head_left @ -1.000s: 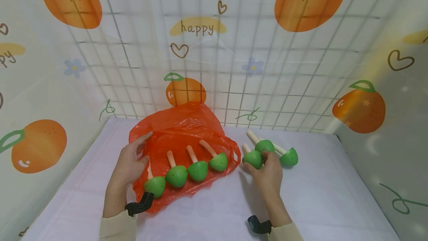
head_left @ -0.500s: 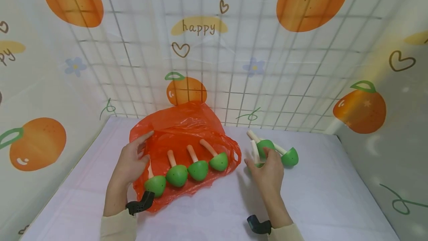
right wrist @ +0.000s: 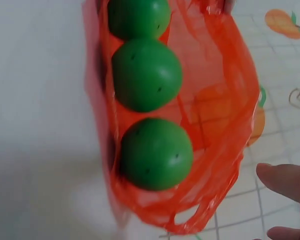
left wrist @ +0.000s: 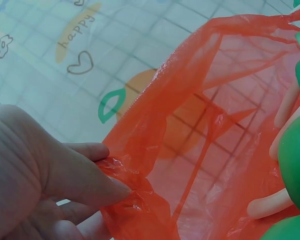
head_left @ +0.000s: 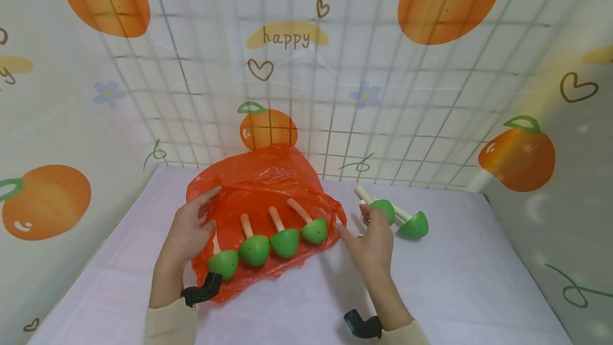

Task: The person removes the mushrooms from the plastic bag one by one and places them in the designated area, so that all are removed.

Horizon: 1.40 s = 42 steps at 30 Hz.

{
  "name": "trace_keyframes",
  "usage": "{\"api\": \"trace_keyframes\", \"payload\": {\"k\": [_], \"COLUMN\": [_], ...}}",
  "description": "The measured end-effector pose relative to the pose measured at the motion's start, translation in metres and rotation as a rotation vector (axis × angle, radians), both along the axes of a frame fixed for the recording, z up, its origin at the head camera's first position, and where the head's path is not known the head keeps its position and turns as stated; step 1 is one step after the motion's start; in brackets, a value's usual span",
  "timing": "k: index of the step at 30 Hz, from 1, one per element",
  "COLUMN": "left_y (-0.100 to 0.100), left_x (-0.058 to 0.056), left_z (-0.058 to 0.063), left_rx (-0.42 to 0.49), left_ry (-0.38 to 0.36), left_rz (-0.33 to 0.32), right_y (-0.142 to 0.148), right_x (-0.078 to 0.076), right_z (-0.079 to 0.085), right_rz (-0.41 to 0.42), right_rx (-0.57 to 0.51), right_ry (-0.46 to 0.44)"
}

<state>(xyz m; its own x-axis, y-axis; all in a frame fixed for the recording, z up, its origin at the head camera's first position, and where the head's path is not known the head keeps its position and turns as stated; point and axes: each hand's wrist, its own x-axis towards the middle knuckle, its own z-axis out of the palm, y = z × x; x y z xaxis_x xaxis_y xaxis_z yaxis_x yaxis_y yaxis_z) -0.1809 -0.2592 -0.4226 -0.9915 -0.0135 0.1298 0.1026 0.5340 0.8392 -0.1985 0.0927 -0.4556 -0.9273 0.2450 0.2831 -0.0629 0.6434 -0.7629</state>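
Observation:
A red plastic bag (head_left: 268,174) lies spread on the table with its mouth open. Several toy mushrooms with green caps and pale stems sit in a row inside, such as this toy mushroom (head_left: 254,251). My left hand (head_left: 188,230) holds the bag's left edge; in the left wrist view its thumb (left wrist: 112,190) pinches the red film. By the bag's right handle (right wrist: 187,217) is my right hand (head_left: 371,246), thumb and fingers apart, with nothing seen between them. Behind it lie more toy mushrooms (head_left: 414,225), one mostly hidden by the hand.
White cloth covers the table (head_left: 460,281). A wire grid (head_left: 407,126) behind a printed curtain with oranges closes off the back, and printed cloth walls (head_left: 565,174) stand at both sides. Each wrist wears a black camera mount (head_left: 202,289).
My right hand turned a toy mushroom stem-up beside the others, let go of it and moved left toward the bag's handle. The left hand stays at the bag's edge.

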Motion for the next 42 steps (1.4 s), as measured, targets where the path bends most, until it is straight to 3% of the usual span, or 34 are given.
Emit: {"api": "trace_keyframes", "payload": {"k": [10,21,32,42], "left_y": [0.000,-0.001,-0.001,-0.002], "left_x": [0.001,0.001,0.001,0.002], "left_z": [0.000,0.001,0.002,0.004], "left_rx": [0.007,0.006,0.014,0.025], "left_ry": [0.001,-0.008,0.013,0.020], "left_rz": [0.001,0.002,-0.011,-0.016], "right_y": [-0.027,-0.061,-0.084,-0.096], "right_x": [0.010,0.017,0.018,0.020], "right_z": [0.007,-0.004,-0.025,-0.037], "right_rz": [0.112,0.225,0.276,0.269], "right_rx": [0.018,0.006,0.033,0.049], "right_ry": [0.051,0.078,0.085,-0.019]}}
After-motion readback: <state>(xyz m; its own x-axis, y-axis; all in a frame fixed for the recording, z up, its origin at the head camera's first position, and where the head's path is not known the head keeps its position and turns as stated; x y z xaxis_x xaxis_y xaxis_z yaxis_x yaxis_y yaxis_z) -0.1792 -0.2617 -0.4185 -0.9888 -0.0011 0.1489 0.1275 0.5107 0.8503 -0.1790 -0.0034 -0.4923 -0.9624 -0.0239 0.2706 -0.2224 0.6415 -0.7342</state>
